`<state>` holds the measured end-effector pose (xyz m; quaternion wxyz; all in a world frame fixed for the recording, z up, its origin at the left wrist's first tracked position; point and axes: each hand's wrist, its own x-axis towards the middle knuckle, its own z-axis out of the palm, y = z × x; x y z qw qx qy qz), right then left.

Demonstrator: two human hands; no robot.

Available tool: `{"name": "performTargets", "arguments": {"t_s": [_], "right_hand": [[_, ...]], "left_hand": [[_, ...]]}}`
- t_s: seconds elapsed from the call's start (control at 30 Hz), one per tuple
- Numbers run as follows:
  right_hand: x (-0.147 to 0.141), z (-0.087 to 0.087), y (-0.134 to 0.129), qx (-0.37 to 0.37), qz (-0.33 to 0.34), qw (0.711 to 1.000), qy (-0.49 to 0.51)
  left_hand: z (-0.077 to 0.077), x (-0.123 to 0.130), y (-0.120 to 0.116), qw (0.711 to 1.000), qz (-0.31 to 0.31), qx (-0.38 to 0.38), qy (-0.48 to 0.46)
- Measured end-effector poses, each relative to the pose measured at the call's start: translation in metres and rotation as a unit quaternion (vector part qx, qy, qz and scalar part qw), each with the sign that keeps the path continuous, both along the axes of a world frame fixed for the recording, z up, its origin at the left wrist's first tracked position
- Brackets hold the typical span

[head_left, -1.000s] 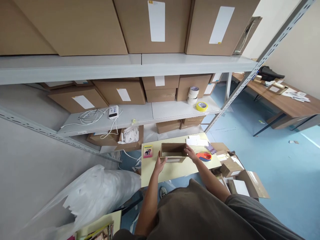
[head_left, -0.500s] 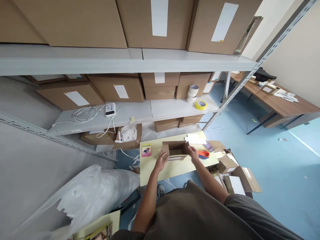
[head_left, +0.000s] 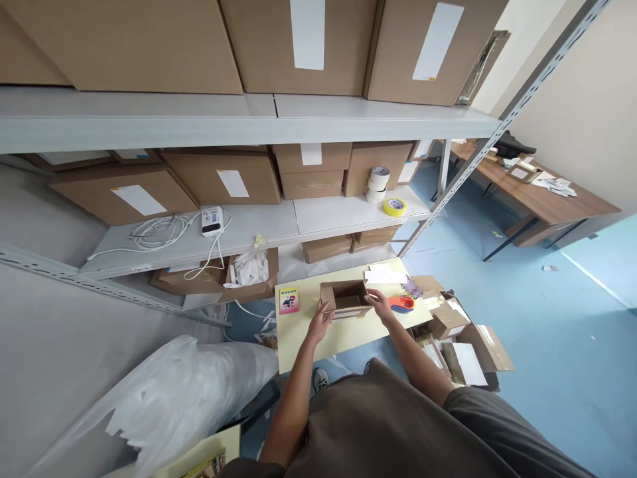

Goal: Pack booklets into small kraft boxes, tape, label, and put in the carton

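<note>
A small open cardboard box [head_left: 348, 312] is held over the pale yellow table [head_left: 303, 338], its opening facing up and its inside visible. My left hand [head_left: 320, 323] grips the box's left end. At its right end my right hand [head_left: 380, 305] has its fingers on the wall near the top edge. A small yellow and pink booklet [head_left: 289, 301] lies to the left of the box. Just right of my right hand is a red and blue tape dispenser-like tool [head_left: 402, 304]. White papers [head_left: 385, 274] rest on the table behind the box.
Metal shelving [head_left: 338, 216] with large cartons rises in front. It bears white tape rolls [head_left: 377, 186], a yellow roll [head_left: 395, 207] and a white cabled device [head_left: 212, 221]. Opened cartons [head_left: 468, 362] stand right of the table. A big plastic bag [head_left: 199, 385] sits at left.
The view has shifted slightly. My right hand's fingers have moved a little inward over the box's right end, while my left hand keeps its hold.
</note>
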<state>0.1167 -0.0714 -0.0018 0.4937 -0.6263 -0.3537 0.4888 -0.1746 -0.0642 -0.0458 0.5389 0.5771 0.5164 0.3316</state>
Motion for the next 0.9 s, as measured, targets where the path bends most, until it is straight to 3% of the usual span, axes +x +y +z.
{"name": "performTargets", "arguments": {"t_s": [0.17, 0.33, 0.5, 0.6, 0.73, 0.8, 0.9], "right_hand": [[-0.002, 0.006, 0.000, -0.053, 0.033, 0.997, -0.055], [0.001, -0.007, -0.016, -0.022, 0.050, 0.998, 0.007], [0.000, -0.033, -0.023, -0.032, -0.064, 0.997, -0.012], [0.001, -0.037, -0.017, -0.026, -0.060, 0.997, -0.044], [0.004, -0.029, -0.005, -0.009, -0.017, 0.993, -0.115], [0.004, -0.026, -0.003, -0.001, 0.003, 0.991, -0.133], [0.001, -0.029, -0.005, 0.018, 0.041, 0.990, -0.137]], "left_hand": [[0.001, 0.003, 0.003, 0.999, 0.028, 0.020, 0.009], [0.004, 0.012, -0.002, 0.993, 0.090, 0.036, 0.064], [0.016, 0.020, 0.003, 0.977, 0.152, 0.049, 0.138], [0.032, 0.020, 0.024, 0.975, 0.109, 0.102, 0.163], [0.050, 0.016, 0.055, 0.976, 0.005, 0.131, 0.171], [0.050, 0.013, 0.059, 0.975, -0.020, 0.123, 0.182], [0.041, 0.013, 0.048, 0.982, -0.009, 0.101, 0.159]]}}
